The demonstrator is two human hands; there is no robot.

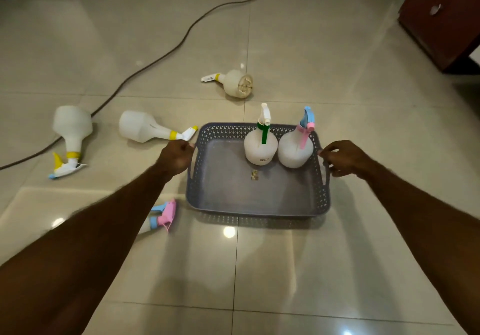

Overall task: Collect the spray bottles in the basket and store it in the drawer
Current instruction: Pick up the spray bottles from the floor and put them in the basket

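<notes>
On the floor, both hands (176, 157) (342, 158) grip the basket (257, 205); two bottles (260, 145) are inside, four (145, 127) remain outside.

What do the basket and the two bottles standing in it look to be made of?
Basket: looks like moulded plastic, matte grey-blue, going by its perforated lattice walls and rounded rim. Green-trigger bottle and pink-trigger bottle: probably translucent white plastic with a dull, frosted look; their coloured spray heads seem to be harder opaque plastic.
</notes>
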